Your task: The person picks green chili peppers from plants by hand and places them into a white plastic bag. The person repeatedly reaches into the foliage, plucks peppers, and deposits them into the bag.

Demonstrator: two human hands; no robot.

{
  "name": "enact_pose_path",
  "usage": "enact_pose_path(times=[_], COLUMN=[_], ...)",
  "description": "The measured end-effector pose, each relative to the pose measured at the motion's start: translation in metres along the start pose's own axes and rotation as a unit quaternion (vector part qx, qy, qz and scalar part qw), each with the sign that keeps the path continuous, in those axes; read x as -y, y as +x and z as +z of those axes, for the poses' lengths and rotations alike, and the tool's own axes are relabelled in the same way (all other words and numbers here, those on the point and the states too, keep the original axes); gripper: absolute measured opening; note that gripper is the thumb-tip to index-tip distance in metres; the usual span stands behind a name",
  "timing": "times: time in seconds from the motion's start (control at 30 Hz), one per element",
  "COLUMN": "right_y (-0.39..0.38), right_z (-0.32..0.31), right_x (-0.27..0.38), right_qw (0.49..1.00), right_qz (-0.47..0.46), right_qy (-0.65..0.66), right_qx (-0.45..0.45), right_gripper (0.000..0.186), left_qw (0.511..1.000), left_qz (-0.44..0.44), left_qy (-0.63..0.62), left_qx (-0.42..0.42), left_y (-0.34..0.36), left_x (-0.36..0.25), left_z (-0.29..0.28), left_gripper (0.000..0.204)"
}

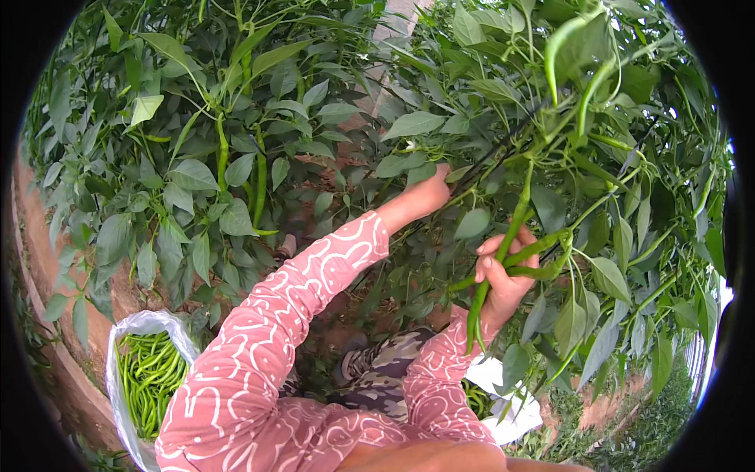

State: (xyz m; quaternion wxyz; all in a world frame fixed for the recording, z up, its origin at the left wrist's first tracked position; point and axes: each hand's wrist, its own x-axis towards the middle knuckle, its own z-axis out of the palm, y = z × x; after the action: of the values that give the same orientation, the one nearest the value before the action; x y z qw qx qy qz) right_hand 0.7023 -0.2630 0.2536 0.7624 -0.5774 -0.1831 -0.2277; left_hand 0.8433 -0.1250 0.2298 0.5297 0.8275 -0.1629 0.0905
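Observation:
My right hand (510,287) is closed around several long green chili peppers (515,212), which stick out above and below the fingers. Leafy pepper stems surround that hand, and some of its peppers overlap the branch beside it. Left of it, my left hand (429,193) reaches in among the leaves of the same plant, close to a dark line and thin stems. Leaves and the turn of the hand hide its fingers. More chili peppers (553,63) hang at the upper right.
At the lower left stands a clear plastic bag (189,340) full of picked green peppers (145,385). A white bag (519,409) with peppers sits below my right forearm. Another pepper plant (193,177) with hanging peppers rises on the left. Brown soil (59,259) shows beyond it.

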Motion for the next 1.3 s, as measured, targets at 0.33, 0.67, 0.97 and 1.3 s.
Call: enact_pose_path(times=[0.33,0.67,0.97,1.3], right_y=[0.003,0.005,0.008,0.003], right_z=[-0.006,-0.003,0.009,0.060], right_x=[0.000,0.001,0.002,-0.024], right_qw=[0.999,0.996,0.999,0.995], right_qz=[-0.031,-0.049,-0.045,-0.013], right_qy=[-0.032,-0.060,-0.031,-0.041], right_qx=[-0.022,-0.049,-0.005,-0.085], right_gripper=[0.062,0.065,0.057,0.046], left_qw=[0.968,0.685,0.901,0.857], left_qz=[0.069,-0.220,0.107,-0.296], left_qy=[-0.241,-0.693,-0.398,0.420], left_qx=[0.000,0.055,-0.135,-0.028], left_y=[0.051,0.054,-0.085,-0.433], left_x=[-0.035,-0.032,-0.024,0.197], left_z=[0.022,0.039,-0.106,-0.177], left_gripper=[0.024,0.005,0.014,0.017])
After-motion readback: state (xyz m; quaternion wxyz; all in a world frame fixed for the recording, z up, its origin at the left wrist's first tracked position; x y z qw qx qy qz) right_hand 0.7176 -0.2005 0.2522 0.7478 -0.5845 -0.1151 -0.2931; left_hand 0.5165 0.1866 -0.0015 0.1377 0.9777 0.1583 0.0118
